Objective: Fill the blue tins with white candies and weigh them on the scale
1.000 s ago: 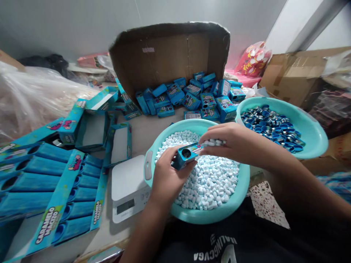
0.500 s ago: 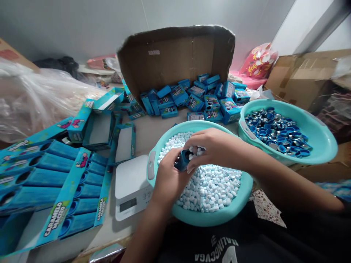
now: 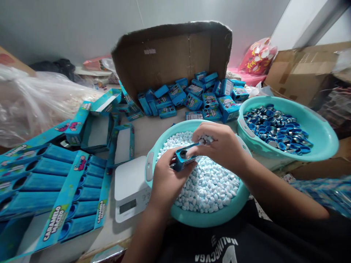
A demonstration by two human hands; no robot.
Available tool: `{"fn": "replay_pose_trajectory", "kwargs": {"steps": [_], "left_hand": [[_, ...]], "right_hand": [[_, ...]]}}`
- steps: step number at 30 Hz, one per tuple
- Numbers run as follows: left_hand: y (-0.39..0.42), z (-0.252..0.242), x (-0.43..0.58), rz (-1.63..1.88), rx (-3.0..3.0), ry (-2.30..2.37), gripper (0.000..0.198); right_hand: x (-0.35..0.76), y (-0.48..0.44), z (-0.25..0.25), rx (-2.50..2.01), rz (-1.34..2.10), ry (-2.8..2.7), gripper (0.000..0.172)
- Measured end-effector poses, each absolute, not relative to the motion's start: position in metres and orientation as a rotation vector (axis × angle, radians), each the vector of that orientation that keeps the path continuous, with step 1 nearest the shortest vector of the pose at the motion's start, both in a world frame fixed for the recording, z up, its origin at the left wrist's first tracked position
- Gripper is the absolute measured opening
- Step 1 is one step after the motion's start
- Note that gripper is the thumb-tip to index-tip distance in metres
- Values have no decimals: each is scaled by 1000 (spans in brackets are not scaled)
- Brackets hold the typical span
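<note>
My left hand [image 3: 168, 171] is closed around a small blue candy box [image 3: 181, 157], its round opening turned upward. My right hand [image 3: 216, 140] curls around several small white candies [image 3: 205, 139], with its thumb reaching to the box's opening. Both hands hover over a turquoise basin [image 3: 210, 219] filled with white and pale blue candies [image 3: 211, 186]. How full the box is cannot be seen.
A second turquoise basin [image 3: 323, 142] of blue-and-silver caps [image 3: 276, 128] stands at right. At left are a white scale [image 3: 130, 179] and display trays [image 3: 55, 219] of blue boxes. Behind, a tipped cardboard carton [image 3: 170, 54] spills small blue boxes [image 3: 210, 100].
My right hand has lifted slightly up and to the right, showing the box's opening. My left hand keeps its hold on the box. The view has shifted a little.
</note>
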State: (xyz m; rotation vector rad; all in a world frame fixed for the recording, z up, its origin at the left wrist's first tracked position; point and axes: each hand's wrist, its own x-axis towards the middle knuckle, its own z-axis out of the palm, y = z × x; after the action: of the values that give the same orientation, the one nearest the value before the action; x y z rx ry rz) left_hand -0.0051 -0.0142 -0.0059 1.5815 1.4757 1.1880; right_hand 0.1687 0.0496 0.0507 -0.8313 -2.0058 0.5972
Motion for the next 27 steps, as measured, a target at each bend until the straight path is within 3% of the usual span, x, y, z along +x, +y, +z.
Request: {"fn": "replay_pose_trajectory", "kwargs": {"steps": [16,20,27], "left_hand": [[-15,-3,-2,1065,1665,1633,26],[-15,-4,-3,1055,1660,1615,19],[-14,-10,-6,1090,1638,1530,25]], "right_hand": [[133,46,49,-764,992,-2012,50],[131,45,49,-772,1129,-1872,56],[128,48,52,-704,1399,-1549,64]]}}
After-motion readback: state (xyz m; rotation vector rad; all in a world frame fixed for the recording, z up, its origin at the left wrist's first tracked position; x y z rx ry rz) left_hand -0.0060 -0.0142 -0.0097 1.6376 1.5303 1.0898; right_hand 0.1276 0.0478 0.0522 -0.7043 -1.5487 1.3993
